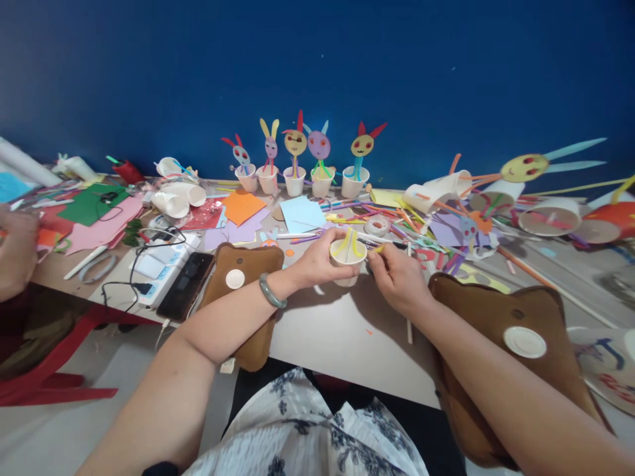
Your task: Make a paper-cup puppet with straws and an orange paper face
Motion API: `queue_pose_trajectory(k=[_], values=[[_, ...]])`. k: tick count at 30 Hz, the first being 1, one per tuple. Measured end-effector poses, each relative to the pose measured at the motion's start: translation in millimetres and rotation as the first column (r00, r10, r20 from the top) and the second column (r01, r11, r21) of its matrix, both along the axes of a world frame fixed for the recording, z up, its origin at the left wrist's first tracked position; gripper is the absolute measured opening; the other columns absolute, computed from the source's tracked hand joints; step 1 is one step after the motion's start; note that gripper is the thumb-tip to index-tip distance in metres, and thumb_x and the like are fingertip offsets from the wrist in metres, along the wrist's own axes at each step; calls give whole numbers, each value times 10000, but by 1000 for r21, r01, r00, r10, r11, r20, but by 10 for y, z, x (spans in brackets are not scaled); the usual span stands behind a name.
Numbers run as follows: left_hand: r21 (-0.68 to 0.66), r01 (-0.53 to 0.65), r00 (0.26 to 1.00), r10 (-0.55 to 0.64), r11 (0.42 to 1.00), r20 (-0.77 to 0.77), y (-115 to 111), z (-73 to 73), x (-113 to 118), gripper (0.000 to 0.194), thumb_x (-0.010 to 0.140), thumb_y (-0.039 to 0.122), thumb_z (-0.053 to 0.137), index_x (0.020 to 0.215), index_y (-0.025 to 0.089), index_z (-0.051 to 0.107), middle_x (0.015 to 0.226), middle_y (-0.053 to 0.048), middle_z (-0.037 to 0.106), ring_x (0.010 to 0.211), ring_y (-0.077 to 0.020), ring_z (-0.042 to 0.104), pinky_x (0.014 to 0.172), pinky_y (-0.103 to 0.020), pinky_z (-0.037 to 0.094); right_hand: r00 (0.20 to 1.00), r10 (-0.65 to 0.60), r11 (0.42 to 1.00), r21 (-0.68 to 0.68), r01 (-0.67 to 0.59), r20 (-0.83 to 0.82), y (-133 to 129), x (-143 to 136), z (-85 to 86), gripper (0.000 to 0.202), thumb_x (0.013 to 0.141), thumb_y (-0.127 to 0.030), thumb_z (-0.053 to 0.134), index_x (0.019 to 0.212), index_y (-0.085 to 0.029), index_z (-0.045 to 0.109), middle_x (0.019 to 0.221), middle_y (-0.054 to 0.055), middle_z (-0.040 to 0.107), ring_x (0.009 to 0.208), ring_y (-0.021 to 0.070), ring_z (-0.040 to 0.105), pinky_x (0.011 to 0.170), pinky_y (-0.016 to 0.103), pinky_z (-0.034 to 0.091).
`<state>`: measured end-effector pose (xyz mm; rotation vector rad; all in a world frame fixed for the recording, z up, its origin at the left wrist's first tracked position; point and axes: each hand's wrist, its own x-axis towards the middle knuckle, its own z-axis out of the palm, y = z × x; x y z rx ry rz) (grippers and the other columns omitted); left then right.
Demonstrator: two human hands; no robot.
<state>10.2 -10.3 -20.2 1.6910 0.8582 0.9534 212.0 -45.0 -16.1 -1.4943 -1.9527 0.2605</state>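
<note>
A white paper cup [345,272] with yellow strips bent inside it is held upright over the table by my left hand [320,258], whose fingers and thumb wrap round it. Just right of the cup, my right hand [397,274] is closed in a pinch on a small yellow piece [380,249] beside the rim. Behind my hands, several paper cups bearing round paper faces with ears stand in a row, among them a yellow face with red ears [362,145] and a purple face [319,143].
Brown cushions [506,390] lie under both forearms. At left are a power strip [169,268], a phone [187,284], coloured paper [96,205] and another person's hand [17,248]. Tipped cups [431,198] and coloured strips spread at back right. A blue wall [317,66] stands behind.
</note>
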Motion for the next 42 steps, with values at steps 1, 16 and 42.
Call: queue_pose_trajectory(k=[1, 16, 42], values=[[20, -6, 1000, 7, 1000, -20, -18, -5, 7, 678, 678, 344, 856, 1240, 170, 519, 1251, -129, 644, 1197, -305, 613, 1063, -444, 466, 1000, -11, 1000, -22, 11, 17, -9, -11, 10, 296, 974, -423, 416, 723, -278, 354, 606, 21, 529, 588, 213, 518, 603, 338, 355], [-2, -14, 998, 14, 1000, 65, -16, -108, 50, 839, 650, 337, 869, 1323, 187, 391, 1329, -167, 572, 1276, -327, 581, 1100, -488, 459, 997, 1, 998, -70, -6, -77, 37, 31, -2, 299, 936, -436, 463, 699, -266, 402, 581, 0, 507, 567, 187, 482, 587, 323, 348], [-345, -129, 924, 239, 930, 297, 65, -32, -1, 983, 527, 397, 993, 1318, 208, 441, 1245, -89, 646, 1091, -228, 671, 992, -401, 533, 952, -169, 934, -265, 238, 256, 269, 551, 226, 133, 803, -335, 673, 817, -211, 720, 738, 61, 719, 689, 209, 612, 620, 330, 380]])
